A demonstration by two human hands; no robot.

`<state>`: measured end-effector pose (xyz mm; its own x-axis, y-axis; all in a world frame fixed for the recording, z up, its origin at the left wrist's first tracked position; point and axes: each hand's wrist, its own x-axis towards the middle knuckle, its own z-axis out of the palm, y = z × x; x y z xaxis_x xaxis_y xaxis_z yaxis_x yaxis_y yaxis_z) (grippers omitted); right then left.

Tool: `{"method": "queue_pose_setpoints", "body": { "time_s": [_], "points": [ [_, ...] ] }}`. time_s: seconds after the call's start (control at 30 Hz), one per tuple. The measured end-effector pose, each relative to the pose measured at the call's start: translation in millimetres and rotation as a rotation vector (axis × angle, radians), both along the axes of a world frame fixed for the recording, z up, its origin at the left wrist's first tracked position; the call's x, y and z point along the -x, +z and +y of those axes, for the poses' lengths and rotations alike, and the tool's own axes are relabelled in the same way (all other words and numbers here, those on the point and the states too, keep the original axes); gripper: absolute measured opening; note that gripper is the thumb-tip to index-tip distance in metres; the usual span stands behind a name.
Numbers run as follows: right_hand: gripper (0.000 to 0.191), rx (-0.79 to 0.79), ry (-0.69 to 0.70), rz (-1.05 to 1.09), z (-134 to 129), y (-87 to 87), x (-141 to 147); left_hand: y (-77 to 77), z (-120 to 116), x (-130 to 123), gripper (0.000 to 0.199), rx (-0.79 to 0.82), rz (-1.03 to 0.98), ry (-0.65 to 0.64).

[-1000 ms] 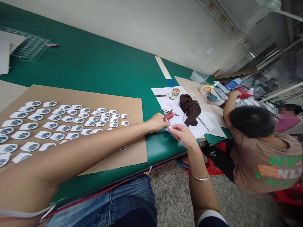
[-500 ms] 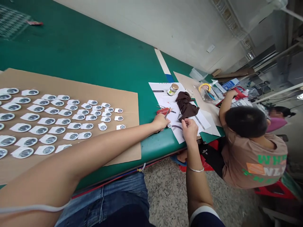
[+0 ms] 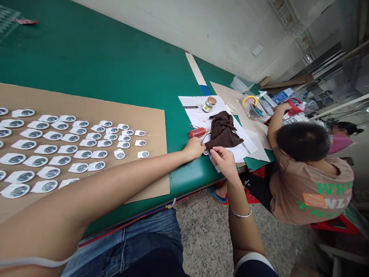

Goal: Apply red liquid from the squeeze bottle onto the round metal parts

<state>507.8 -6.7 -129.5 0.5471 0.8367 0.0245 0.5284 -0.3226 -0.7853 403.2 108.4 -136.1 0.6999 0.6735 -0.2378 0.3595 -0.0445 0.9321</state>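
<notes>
My left hand (image 3: 195, 149) is closed at the table's front edge, with a thin pointed tool like tweezers (image 3: 205, 135) sticking up from its fingers. A small round white-rimmed piece (image 3: 205, 152) shows at its fingertips; whether it is gripped too is hard to see. My right hand (image 3: 224, 161) pinches the near corner of a crumpled dark brown cloth (image 3: 226, 132), close to that piece. Just behind my left hand lies a red-handled tool (image 3: 198, 132). Printed white paper (image 3: 194, 109) is under the cloth, and a small glass jar with a gold lid (image 3: 209, 104) stands on it.
Rows of white-tabbed round discs (image 3: 59, 149) lie on a cardboard sheet (image 3: 152, 169) at left. Beyond the papers are a yellow tape roll (image 3: 249, 100) and a clear plastic box (image 3: 241, 83). A person (image 3: 311, 173) sits at the right, one arm on the table.
My right hand has moved left towards my left hand, bringing the brown cloth's near corner up to the small round piece. The view has shifted slightly.
</notes>
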Motion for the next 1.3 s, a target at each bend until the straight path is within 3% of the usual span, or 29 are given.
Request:
{"method": "queue_pose_setpoints", "body": {
  "time_s": [0.5,0.77,0.97,1.3],
  "points": [
    [0.037,-0.065,-0.126,0.128,9,-15.0,9,-2.1,2,8,0.019,0.139,-0.043,-0.152],
    [0.036,-0.102,-0.166,0.138,11,-17.4,11,-0.3,-2,4,0.022,0.118,-0.036,-0.094],
    [0.042,-0.119,-0.174,0.214,11,-19.1,8,-0.7,-3,4,0.008,0.111,-0.02,-0.079],
    [0.044,-0.17,-0.191,0.256,13,-21.5,9,1.9,-2,5,0.008,0.159,0.029,-0.087]
  ]
}}
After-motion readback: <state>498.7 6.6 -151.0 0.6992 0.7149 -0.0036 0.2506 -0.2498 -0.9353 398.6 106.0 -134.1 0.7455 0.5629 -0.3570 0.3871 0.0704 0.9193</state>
